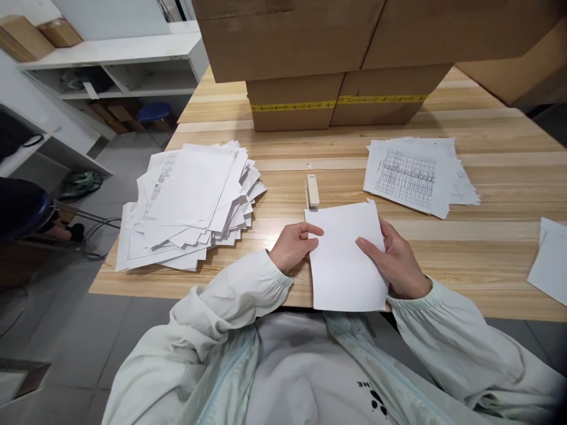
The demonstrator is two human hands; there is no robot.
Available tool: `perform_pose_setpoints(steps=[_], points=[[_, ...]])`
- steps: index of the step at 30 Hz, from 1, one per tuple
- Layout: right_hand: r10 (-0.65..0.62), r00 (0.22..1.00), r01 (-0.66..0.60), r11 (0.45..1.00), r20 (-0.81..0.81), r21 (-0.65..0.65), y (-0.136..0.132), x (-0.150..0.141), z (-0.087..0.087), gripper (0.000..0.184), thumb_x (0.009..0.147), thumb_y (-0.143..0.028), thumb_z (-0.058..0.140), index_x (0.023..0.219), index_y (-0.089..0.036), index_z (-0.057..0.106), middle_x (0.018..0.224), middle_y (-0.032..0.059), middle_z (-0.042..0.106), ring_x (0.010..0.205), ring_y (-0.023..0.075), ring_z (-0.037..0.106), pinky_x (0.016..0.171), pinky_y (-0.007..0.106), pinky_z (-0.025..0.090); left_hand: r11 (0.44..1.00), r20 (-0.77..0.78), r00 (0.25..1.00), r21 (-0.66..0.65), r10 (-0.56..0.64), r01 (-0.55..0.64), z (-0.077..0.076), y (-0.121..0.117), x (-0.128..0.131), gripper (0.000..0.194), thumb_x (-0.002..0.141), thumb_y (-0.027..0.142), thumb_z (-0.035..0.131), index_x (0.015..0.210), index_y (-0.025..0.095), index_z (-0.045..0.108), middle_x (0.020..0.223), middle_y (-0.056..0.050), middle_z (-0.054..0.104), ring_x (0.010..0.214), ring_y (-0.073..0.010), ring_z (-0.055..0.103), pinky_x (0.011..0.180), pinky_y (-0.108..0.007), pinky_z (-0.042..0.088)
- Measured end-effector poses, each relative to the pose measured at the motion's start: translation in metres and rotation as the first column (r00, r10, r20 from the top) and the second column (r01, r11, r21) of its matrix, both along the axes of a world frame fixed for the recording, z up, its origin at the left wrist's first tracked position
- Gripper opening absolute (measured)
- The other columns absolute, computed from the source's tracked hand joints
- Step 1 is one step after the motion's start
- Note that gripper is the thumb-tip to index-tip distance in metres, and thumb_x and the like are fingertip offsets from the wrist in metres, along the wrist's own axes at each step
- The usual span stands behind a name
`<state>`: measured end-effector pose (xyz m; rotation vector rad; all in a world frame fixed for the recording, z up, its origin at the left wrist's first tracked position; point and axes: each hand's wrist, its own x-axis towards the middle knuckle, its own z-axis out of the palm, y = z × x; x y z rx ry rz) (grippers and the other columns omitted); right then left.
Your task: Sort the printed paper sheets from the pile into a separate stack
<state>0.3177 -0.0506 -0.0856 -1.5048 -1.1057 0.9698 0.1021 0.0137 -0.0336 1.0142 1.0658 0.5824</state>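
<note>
White sheets of paper point(348, 271), blank side up, are in front of me at the table's near edge. My right hand point(402, 262) grips their right edge, thumb on top and fingers behind. At the left edge is my left hand point(295, 245), with thumb and index finger over the paper and the other fingers curled. How many sheets I hold cannot be made out. A cream stapler point(312, 192) lies just beyond the paper's upper left corner; neither hand is on it.
A messy pile of papers point(195, 200) lies on the left of the wooden table point(283, 153). Printed sheets point(411, 174) sit at the right, with more paper point(551, 260) at the far right. Cardboard boxes point(292, 106) are stacked at the back. A blue stool point(155, 112) stands beyond.
</note>
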Motion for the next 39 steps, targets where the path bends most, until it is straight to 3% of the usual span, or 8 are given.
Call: perform_pose_setpoints(steps=[3,6,10,18,27,33,36,39], points=[[0.098,0.961,-0.102,0.995,0.258,0.004,0.005,0.017,0.008,0.066,0.085,-0.046,0.071,0.144,-0.025,0.050,0.116,0.0071,0.073,0.090,0.0232,0.072,0.073,0.038,0.060,0.999,-0.026,0.999,0.040,0.019,-0.018,-0.002,0.004,0.001,0.023,0.070,-0.003,0.061,0.086,0.011,0.069,0.044,0.011,0.044,0.040,-0.0043,0.038,0.045,-0.019,0.027],[0.037,0.712,-0.077,0.997,0.701,0.025,0.019,0.039,0.036,0.055,0.088,-0.045,0.065,0.138,-0.024,0.058,0.100,0.0063,0.075,0.067,0.0205,0.066,0.065,0.038,0.055,1.000,-0.030,0.999,0.018,0.025,-0.024,-0.003,0.008,0.002,0.022,0.073,-0.005,0.059,0.085,0.011,0.068,0.043,0.011,0.044,0.040,-0.0043,0.040,0.044,-0.019,0.027],[-0.179,0.437,-0.149,0.952,0.882,0.267,0.069,0.034,0.080,0.041,0.100,-0.040,0.043,0.126,-0.018,0.067,0.112,0.0159,0.071,0.103,0.0320,0.064,0.090,0.048,0.050,0.999,-0.030,1.000,-0.037,0.006,-0.007,-0.005,0.011,0.002,0.021,0.074,-0.005,0.058,0.086,0.010,0.067,0.044,0.009,0.048,0.039,-0.0045,0.041,0.042,-0.019,0.029],[0.058,0.436,-0.546,0.810,0.898,0.213,0.192,-0.078,0.060,0.038,0.103,-0.035,0.038,0.126,-0.019,0.064,0.141,0.0125,0.057,0.133,0.0315,0.042,0.111,0.050,0.036,0.998,-0.018,0.999,-0.045,0.040,-0.041,-0.005,0.013,0.004,0.022,0.075,-0.006,0.055,0.086,0.011,0.065,0.043,0.011,0.045,0.039,-0.0041,0.039,0.042,-0.017,0.026],[0.121,0.463,-0.532,0.830,0.878,0.166,0.203,-0.097,0.024,0.043,0.104,-0.036,0.035,0.127,-0.013,0.062,0.141,0.0178,0.057,0.136,0.0335,0.041,0.111,0.055,0.035,0.999,-0.025,0.999,-0.038,0.035,-0.036,-0.002,0.016,0.007,0.023,0.069,-0.006,0.058,0.084,0.011,0.065,0.043,0.011,0.044,0.040,-0.0047,0.039,0.044,-0.018,0.026],[-0.100,0.796,-0.254,0.840,0.596,0.480,0.144,-0.038,0.056,0.042,0.099,-0.046,0.050,0.129,-0.018,0.061,0.133,0.0146,0.064,0.127,0.0266,0.055,0.110,0.049,0.044,0.996,0.015,0.997,0.043,0.075,-0.076,-0.011,-0.008,-0.016,0.020,0.068,0.002,0.065,0.084,0.012,0.068,0.044,0.012,0.034,0.040,-0.0039,0.032,0.044,-0.019,0.023],[-0.072,0.955,-0.011,0.961,0.288,0.275,0.064,0.003,0.048,0.047,0.092,-0.054,0.061,0.127,-0.022,0.063,0.118,0.0104,0.072,0.105,0.0237,0.069,0.087,0.043,0.059,0.980,0.097,0.985,0.128,0.141,-0.153,-0.014,-0.026,-0.032,0.018,0.071,0.012,0.070,0.089,0.014,0.068,0.050,0.011,0.033,0.044,-0.0038,0.031,0.045,-0.019,0.023],[0.172,0.985,-0.171,0.984,0.006,-0.056,-0.010,0.012,0.031,0.046,0.086,-0.054,0.069,0.122,-0.025,0.067,0.097,0.0063,0.077,0.079,0.0210,0.073,0.067,0.036,0.063,0.952,0.155,0.977,0.248,0.145,-0.180,-0.011,-0.039,-0.033,0.016,0.079,0.021,0.069,0.094,0.016,0.067,0.055,0.009,0.038,0.047,-0.0047,0.032,0.046,-0.020,0.025]])
